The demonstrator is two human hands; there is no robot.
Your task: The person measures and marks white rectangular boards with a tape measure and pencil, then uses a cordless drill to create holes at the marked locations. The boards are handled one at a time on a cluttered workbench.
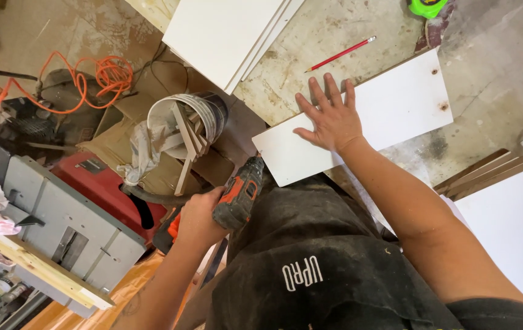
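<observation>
White board (396,113) lay on dirty, stained worktable (487,73), near edge. Right hand (330,119) pressed flat on it, fingers spread. Left hand (199,215) gripped orange drill (240,192). Red pencil (342,54) lay close by. Bucket (191,125) of wood scraps stood on floor, orange cord (99,76) beyond.

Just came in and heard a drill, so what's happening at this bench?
A person's left hand grips an orange and grey power drill, its nose at the near edge of a white board. The right hand lies flat on that board, pinning it to the workbench. A red pencil lies beside it.
</observation>
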